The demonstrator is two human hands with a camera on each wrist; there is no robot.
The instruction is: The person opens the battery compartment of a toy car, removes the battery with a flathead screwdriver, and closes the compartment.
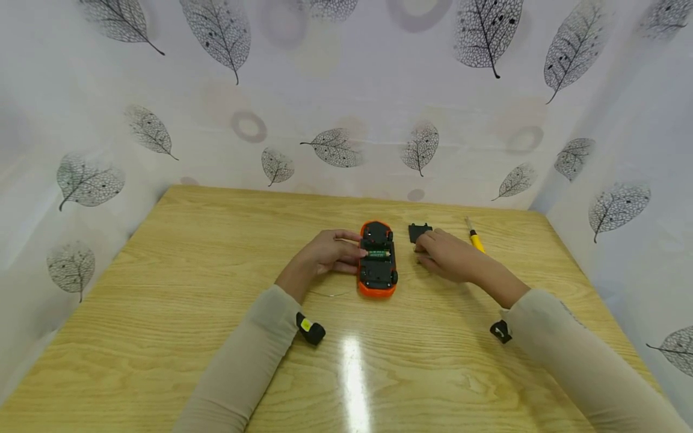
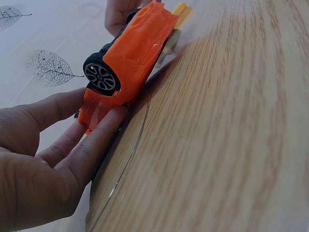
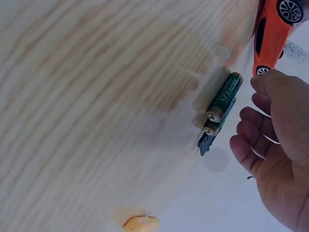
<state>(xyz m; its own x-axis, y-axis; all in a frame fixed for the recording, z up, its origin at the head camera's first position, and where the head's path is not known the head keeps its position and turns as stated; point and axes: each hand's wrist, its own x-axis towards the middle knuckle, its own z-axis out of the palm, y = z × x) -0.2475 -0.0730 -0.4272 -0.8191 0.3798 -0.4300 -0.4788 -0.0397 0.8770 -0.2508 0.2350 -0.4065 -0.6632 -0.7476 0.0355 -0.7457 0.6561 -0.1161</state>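
An orange toy car (image 1: 377, 288) lies upside down on the table with its black underside up. One green battery (image 1: 378, 254) sits across its open battery compartment. My left hand (image 1: 332, 249) holds the car by its left side; in the left wrist view the fingers touch the orange body (image 2: 140, 43) near a wheel (image 2: 101, 75). To the right of the car my right hand (image 1: 446, 255) hovers beside two green batteries (image 3: 224, 96) on the table. Its fingers are loosely bent, with a gap between them and the batteries. A black battery cover (image 1: 418, 233) lies just beyond this hand.
A screwdriver (image 1: 476, 240) with a yellow handle lies right of the right hand, partly behind it. A thin wire-like strand (image 2: 120, 176) lies on the table near the left hand. Leaf-patterned sheeting (image 1: 346, 90) borders the wooden table (image 1: 216, 258) at the back and sides.
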